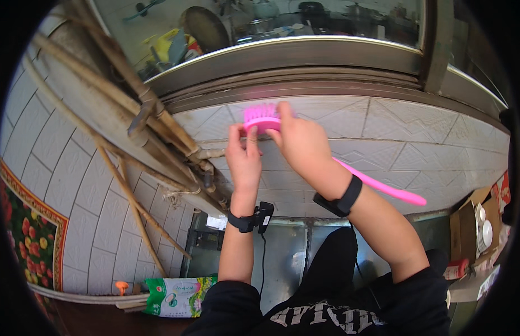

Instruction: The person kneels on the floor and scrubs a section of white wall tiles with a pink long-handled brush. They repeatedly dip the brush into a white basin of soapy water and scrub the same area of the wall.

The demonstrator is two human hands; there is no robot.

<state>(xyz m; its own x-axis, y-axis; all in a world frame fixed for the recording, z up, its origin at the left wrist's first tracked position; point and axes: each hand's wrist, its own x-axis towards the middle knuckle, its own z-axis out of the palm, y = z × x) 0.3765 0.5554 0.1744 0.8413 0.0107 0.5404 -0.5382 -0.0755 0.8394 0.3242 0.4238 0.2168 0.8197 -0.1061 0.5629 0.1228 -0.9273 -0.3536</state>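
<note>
A long-handled pink plastic brush [263, 122] is held up in front of the tiled wall, bristles pointing upward. At the left end of its head, the fingers of my left hand [244, 161] grip the rim. My right hand [304, 140] holds the other end of the head, with the thumb below and a finger up beside the bristles. The brush handle [386, 189] passes behind my right forearm and comes out at the lower right. Part of the head is hidden by my right fingers. Each wrist wears a black strap with a small device and cable.
White tiled wall [361, 122] rises below a window ledge [285, 90]. Bamboo poles and pipes [171, 126] lean at left. A green-and-white bag [176, 296] lies lower left. At right stands a cardboard box [461, 231] with white bowls [486, 235].
</note>
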